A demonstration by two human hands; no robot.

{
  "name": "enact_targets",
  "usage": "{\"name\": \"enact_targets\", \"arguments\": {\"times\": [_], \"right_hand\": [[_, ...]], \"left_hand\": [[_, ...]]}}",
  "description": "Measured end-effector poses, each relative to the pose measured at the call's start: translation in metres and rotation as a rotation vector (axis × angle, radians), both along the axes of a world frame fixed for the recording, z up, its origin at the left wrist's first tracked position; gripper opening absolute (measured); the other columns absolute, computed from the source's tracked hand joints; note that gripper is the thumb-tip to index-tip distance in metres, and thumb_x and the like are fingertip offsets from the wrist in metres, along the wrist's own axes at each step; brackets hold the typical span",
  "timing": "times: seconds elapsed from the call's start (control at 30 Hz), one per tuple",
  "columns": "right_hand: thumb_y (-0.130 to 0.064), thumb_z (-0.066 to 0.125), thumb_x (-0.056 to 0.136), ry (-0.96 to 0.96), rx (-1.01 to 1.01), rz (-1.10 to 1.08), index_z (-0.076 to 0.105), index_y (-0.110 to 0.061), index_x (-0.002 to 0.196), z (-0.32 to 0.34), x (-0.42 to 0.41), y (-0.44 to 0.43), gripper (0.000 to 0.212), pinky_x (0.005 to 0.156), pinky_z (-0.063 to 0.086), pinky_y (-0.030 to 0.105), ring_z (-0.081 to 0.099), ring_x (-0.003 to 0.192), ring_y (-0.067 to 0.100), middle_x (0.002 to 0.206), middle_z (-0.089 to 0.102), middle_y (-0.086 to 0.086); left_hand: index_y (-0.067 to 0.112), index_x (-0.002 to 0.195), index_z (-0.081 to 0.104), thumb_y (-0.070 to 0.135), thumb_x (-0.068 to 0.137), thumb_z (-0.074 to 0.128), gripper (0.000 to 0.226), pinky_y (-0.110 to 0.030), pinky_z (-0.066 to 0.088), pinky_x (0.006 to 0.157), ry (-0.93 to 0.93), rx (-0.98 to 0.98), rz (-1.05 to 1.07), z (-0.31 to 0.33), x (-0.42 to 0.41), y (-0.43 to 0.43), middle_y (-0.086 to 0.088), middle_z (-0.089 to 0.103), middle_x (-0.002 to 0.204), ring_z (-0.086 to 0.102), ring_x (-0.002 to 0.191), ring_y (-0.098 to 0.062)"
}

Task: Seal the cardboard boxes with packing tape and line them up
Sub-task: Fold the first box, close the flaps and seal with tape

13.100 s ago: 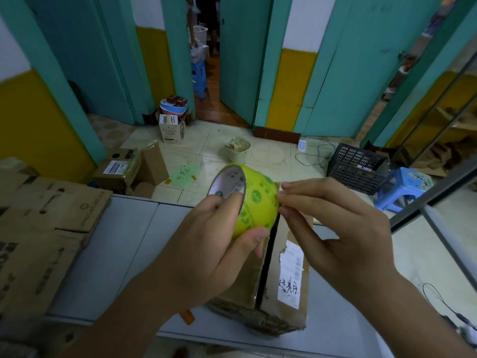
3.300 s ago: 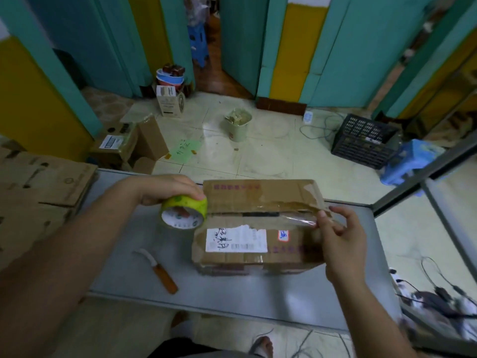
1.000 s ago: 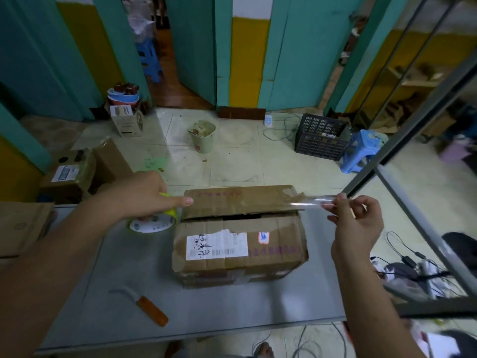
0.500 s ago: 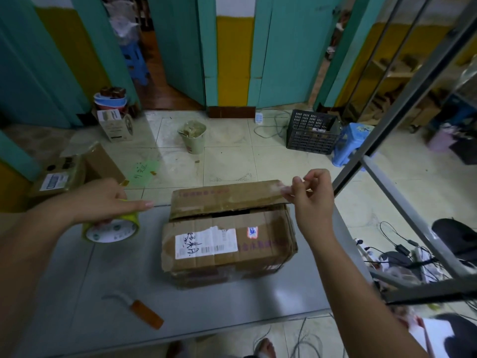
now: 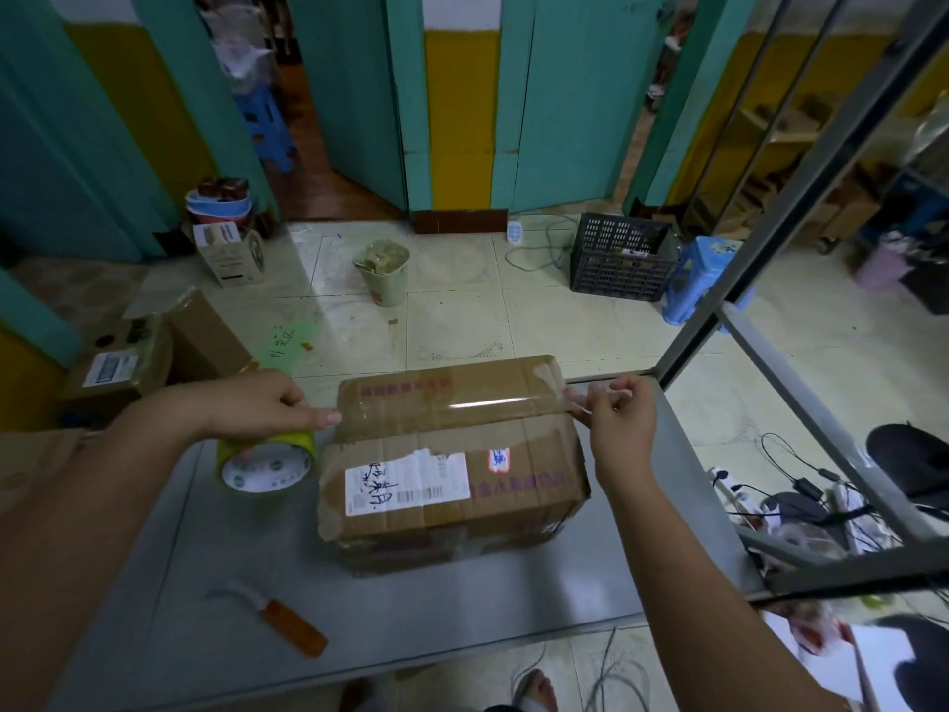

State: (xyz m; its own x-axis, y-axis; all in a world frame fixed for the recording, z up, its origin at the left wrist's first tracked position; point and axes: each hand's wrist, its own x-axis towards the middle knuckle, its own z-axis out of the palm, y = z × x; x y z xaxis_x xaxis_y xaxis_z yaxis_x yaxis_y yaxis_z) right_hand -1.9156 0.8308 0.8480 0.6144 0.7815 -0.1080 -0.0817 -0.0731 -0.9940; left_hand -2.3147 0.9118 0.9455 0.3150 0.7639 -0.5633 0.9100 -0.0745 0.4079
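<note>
The clear tape strip (image 5: pixel 482 403) is hard to make out. Only a band of glare along the top seam of the cardboard box (image 5: pixel 452 470) shows it, and I cannot tell whether it is stuck down yet. The left hand (image 5: pixel 257 405) curls over the tape roll (image 5: pixel 267 465) and hides its upper side, with the forefinger stretched out to the box's left end. At the box's right end the right hand (image 5: pixel 621 418) pinches the free end of the strip between thumb and fingertips.

The box sits at centre frame, close to the far edge of the tabletop (image 5: pixel 462 608), and its right end is near the corner where a slanting metal post (image 5: pixel 770 244) rises. Bare grey surface stretches across the lower frame. At lower left a cutter (image 5: pixel 292 626) with an orange handle lies on it, its pale blade blurred.

The box is worn, creased brown card with torn flap edges and a white printed label on its near side. The roll is yellow-green with a white core face.
</note>
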Motion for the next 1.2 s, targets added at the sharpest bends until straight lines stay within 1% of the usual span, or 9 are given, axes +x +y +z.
{"name": "enact_targets", "arguments": {"times": [0.13, 0.23, 0.33, 0.5, 0.7, 0.83, 1.0, 1.1, 1.2], "right_hand": [[-0.001, 0.055, 0.105, 0.227, -0.034, -0.032, 0.047, -0.016, 0.111, -0.006, 0.003, -0.001, 0.018, 0.085, 0.063, 0.042, 0.080, 0.089, 0.028, 0.091, 0.062, 0.017], [-0.002, 0.055, 0.105, 0.273, -0.047, -0.031, 0.045, -0.012, 0.121, -0.004, 0.007, -0.002, 0.021, 0.081, 0.063, 0.039, 0.079, 0.091, 0.030, 0.090, 0.064, 0.017], [-0.002, 0.055, 0.105, 0.363, -0.076, -0.027, 0.043, -0.012, 0.128, -0.003, 0.009, -0.002, 0.028, 0.084, 0.060, 0.042, 0.079, 0.094, 0.030, 0.073, 0.073, 0.010], [-0.003, 0.055, 0.105, 0.501, -0.101, -0.024, 0.038, -0.017, 0.138, -0.002, 0.013, -0.004, 0.040, 0.067, 0.061, 0.032, 0.080, 0.091, 0.024, 0.081, 0.069, 0.014], [0.004, 0.053, 0.104, 0.590, -0.075, -0.032, 0.033, -0.017, 0.143, -0.001, 0.018, -0.009, 0.049, 0.065, 0.063, 0.034, 0.079, 0.093, 0.034, 0.098, 0.057, 0.022], [0.006, 0.055, 0.102, 0.623, -0.084, -0.005, 0.027, -0.019, 0.153, 0.004, 0.020, -0.006, 0.064, 0.067, 0.064, 0.037, 0.080, 0.085, 0.028, 0.095, 0.059, 0.020], [0.004, 0.056, 0.102, 0.571, -0.052, 0.001, 0.031, -0.020, 0.145, 0.001, 0.021, -0.012, 0.055, 0.073, 0.064, 0.038, 0.079, 0.096, 0.032, 0.094, 0.060, 0.021], [0.001, 0.056, 0.104, 0.561, -0.038, -0.026, 0.033, -0.015, 0.145, -0.009, 0.016, -0.018, 0.049, 0.093, 0.061, 0.045, 0.078, 0.098, 0.034, 0.109, 0.066, 0.023], [0.000, 0.058, 0.104, 0.571, -0.041, -0.058, 0.036, -0.015, 0.141, -0.015, 0.012, -0.018, 0.044, 0.103, 0.056, 0.051, 0.078, 0.098, 0.034, 0.101, 0.073, 0.023]], "left_hand": [[0.012, 0.085, 0.070, 0.082, 0.082, 0.057, 0.071, -0.030, 0.045, 0.070, 0.008, -0.088, -0.057, -0.012, 0.004, 0.004, 0.005, 0.055, 0.077, 0.053, 0.071, -0.015], [0.014, 0.099, 0.077, 0.075, 0.086, 0.060, 0.065, -0.046, 0.058, 0.085, 0.010, -0.149, -0.072, -0.012, 0.007, 0.009, 0.000, 0.061, 0.087, 0.061, 0.081, -0.018], [0.013, 0.074, 0.055, 0.072, 0.085, 0.065, 0.062, -0.036, 0.056, 0.061, 0.007, -0.203, -0.095, -0.006, 0.012, 0.016, -0.003, 0.036, 0.066, 0.048, 0.055, -0.018], [0.016, 0.080, 0.057, 0.087, 0.075, 0.068, 0.072, -0.027, 0.048, 0.052, 0.101, -0.306, -0.135, 0.006, 0.016, 0.025, 0.006, 0.040, 0.059, 0.048, 0.047, -0.013], [0.018, 0.130, 0.075, 0.091, 0.067, 0.070, 0.097, -0.027, 0.043, 0.051, 0.021, -0.366, -0.055, -0.001, 0.009, 0.030, -0.002, 0.059, 0.085, 0.044, 0.053, -0.015], [0.025, 0.126, 0.078, 0.085, 0.067, 0.079, 0.084, -0.028, 0.030, 0.053, -0.066, -0.421, 0.033, -0.004, 0.003, 0.033, 0.007, 0.058, 0.071, 0.036, 0.052, -0.014], [0.033, 0.110, 0.082, 0.082, 0.077, 0.073, 0.060, -0.026, 0.039, 0.049, -0.040, -0.398, -0.111, 0.001, 0.006, 0.024, 0.002, 0.039, 0.067, 0.040, 0.053, -0.013], [0.031, 0.101, 0.083, 0.081, 0.080, 0.070, 0.056, -0.027, 0.042, 0.048, -0.062, -0.340, -0.103, -0.001, 0.006, 0.015, -0.004, 0.036, 0.067, 0.041, 0.053, -0.017], [0.024, 0.091, 0.082, 0.073, 0.087, 0.070, 0.050, -0.028, 0.044, 0.048, -0.084, -0.279, -0.101, -0.004, 0.007, 0.010, -0.011, 0.034, 0.072, 0.041, 0.055, -0.023]]}}
